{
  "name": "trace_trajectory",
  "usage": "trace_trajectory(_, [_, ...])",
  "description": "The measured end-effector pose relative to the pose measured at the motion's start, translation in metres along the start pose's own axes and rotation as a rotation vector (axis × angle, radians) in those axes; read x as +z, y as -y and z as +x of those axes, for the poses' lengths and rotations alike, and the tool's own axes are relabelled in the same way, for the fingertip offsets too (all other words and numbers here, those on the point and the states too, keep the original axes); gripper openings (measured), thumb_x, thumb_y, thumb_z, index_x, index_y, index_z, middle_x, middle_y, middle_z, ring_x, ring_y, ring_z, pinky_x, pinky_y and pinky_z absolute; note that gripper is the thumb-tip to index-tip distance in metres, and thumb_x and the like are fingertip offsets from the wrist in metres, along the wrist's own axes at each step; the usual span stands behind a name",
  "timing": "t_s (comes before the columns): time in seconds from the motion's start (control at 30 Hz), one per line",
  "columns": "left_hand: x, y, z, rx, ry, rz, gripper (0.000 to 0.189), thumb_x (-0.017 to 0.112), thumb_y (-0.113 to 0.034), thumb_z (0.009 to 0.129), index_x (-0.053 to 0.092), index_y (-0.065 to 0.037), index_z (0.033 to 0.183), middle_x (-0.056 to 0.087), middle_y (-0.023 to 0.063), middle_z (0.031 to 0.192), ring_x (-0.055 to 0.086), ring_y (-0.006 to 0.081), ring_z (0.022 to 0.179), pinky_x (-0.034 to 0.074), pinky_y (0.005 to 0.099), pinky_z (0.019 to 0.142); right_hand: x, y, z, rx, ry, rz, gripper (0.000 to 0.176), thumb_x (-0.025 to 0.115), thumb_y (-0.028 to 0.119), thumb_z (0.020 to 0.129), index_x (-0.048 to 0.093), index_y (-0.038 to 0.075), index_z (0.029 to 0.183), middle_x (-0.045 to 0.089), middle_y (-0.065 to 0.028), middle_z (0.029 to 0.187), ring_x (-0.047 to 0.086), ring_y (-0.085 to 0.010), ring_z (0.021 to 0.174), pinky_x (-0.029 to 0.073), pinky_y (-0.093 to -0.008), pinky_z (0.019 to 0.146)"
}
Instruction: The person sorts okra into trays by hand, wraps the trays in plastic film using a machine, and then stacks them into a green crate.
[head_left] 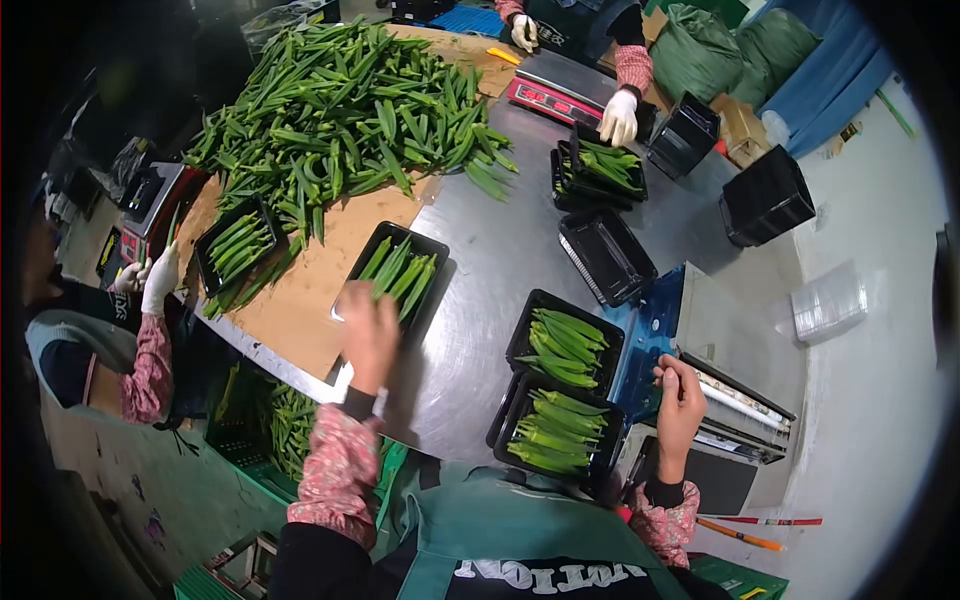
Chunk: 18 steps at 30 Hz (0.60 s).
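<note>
Lower centre of the frame, two black plastic trays packed with green okra pods sit touching, one [556, 436] nearest the body and the other [566, 346] just beyond it, on the grey steel table [500, 250]. At lower right the right hand [680, 400] is raised by the blue wrapping machine [650, 335]. Its fingers are curled in, and I cannot tell whether they hold anything.

Left of centre, the left hand [368, 335] lies over the near end of a black plastic tray half filled with okra [398, 272]. The hand is blurred, so I cannot tell whether it grips the rim. This tray rests on the brown cardboard sheet [300, 300], at its edge with the steel.

Further up, right of centre, an empty black tray [607, 255] sits alone. At mid left a co-worker's white-gloved hand [160, 280] is beside another okra tray [235, 240].

The big heap of loose green okra [340, 120] fills the upper left. At top centre a second co-worker's gloved hand [620, 118] hovers between a red-fronted weighing scale [565, 90] and a stack of okra-filled trays [605, 165].
</note>
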<state>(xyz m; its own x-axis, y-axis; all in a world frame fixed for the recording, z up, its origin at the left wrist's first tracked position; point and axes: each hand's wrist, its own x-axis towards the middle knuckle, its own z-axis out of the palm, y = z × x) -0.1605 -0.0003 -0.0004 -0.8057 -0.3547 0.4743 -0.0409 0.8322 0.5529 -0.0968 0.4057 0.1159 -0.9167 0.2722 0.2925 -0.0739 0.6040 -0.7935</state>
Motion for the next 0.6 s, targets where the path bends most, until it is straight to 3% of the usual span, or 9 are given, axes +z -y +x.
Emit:
trace_trajectory(0.03, [-0.005,0.017,0.009,-0.075,-0.070,0.076,0.024,0.062,-0.015,0.086,0.058,0.002,0.101,0.054,0.0218,0.108,0.054,0.0401,0.096,0.045,0.0464,0.084,0.001,0.005,0.000,0.023,0.018,0.037,0.022,0.051,0.010,0.099,0.062,-0.005,0.111,0.067,-0.0114,0.098,0.063,-0.0131,0.081,0.050,-0.0257,0.074])
trace_trajectory(0.07, [0.005,0.055,0.009,0.003,-0.071,0.186,0.022,0.063,-0.016,0.085,0.059,0.001,0.099,0.056,0.0200,0.107,0.055,0.0400,0.092,0.046,0.0466,0.079,0.002,0.010,0.000,0.044,0.035,0.075,0.023,0.051,0.010,0.099,0.062,-0.005,0.112,0.067,-0.0120,0.098,0.063,-0.0133,0.081,0.051,-0.0257,0.074])
trace_trajectory(0.1, [-0.001,0.071,0.012,-0.044,0.138,0.406,0.024,0.063,-0.016,0.086,0.060,-0.002,0.105,0.061,0.0187,0.099,0.057,0.0406,0.090,0.047,0.0469,0.077,0.003,0.014,0.000,0.063,0.052,0.115,0.023,0.051,0.010,0.099,0.062,-0.005,0.113,0.067,-0.0126,0.097,0.064,-0.0134,0.081,0.051,-0.0257,0.074])
trace_trajectory(0.17, [0.006,0.106,0.017,-0.022,0.294,0.195,0.022,0.062,-0.013,0.087,0.060,0.000,0.105,0.062,0.0188,0.088,0.060,0.0359,0.082,0.048,0.0420,0.075,0.008,0.016,0.002,0.059,0.085,0.137,0.024,0.052,0.012,0.099,0.062,-0.004,0.114,0.068,-0.0132,0.095,0.064,-0.0132,0.080,0.051,-0.0250,0.072])
trace_trajectory(0.27, [0.016,0.127,0.023,-0.133,0.349,-0.218,0.022,0.060,-0.012,0.089,0.059,0.004,0.104,0.066,0.0170,0.082,0.063,0.0319,0.077,0.050,0.0395,0.072,0.015,0.025,0.002,0.044,0.112,0.121,0.024,0.052,0.013,0.099,0.062,-0.004,0.113,0.068,-0.0128,0.094,0.065,-0.0132,0.077,0.051,-0.0250,0.070])
trace_trajectory(0.37, [0.012,0.121,0.039,-0.408,0.524,-0.604,0.017,0.057,-0.006,0.091,0.059,0.004,0.104,0.065,0.0090,0.084,0.062,0.0173,0.080,0.050,0.0332,0.071,0.014,0.031,0.003,0.027,0.089,0.108,0.021,0.052,0.008,0.097,0.063,-0.006,0.110,0.070,-0.0140,0.091,0.067,-0.0137,0.074,0.052,-0.0254,0.068])
trace_trajectory(0.4, [0.002,0.097,0.048,-0.490,0.567,-0.663,0.014,0.054,-0.001,0.091,0.060,0.004,0.103,0.062,0.0032,0.083,0.056,0.0083,0.080,0.049,0.0294,0.072,0.013,0.030,0.002,0.049,0.078,0.125,0.022,0.052,0.008,0.098,0.063,-0.005,0.110,0.070,-0.0139,0.091,0.066,-0.0137,0.074,0.052,-0.0253,0.067])
trace_trajectory(0.53, [0.002,0.042,0.077,-0.211,0.622,-0.669,0.017,0.056,-0.002,0.091,0.059,0.004,0.106,0.063,0.0048,0.088,0.055,0.0099,0.084,0.045,0.0265,0.077,0.005,0.023,-0.001,0.124,0.060,0.181,0.022,0.052,0.010,0.098,0.063,-0.005,0.111,0.069,-0.0136,0.091,0.066,-0.0137,0.075,0.052,-0.0249,0.067])
trace_trajectory(0.6, [0.021,0.015,0.093,-0.024,0.659,-0.648,0.017,0.056,-0.001,0.090,0.060,0.004,0.106,0.063,0.0078,0.084,0.057,0.0125,0.080,0.047,0.0282,0.073,0.003,0.021,-0.003,0.162,0.064,0.213,0.023,0.052,0.011,0.099,0.062,-0.005,0.112,0.069,-0.0136,0.092,0.066,-0.0139,0.075,0.052,-0.0248,0.067])
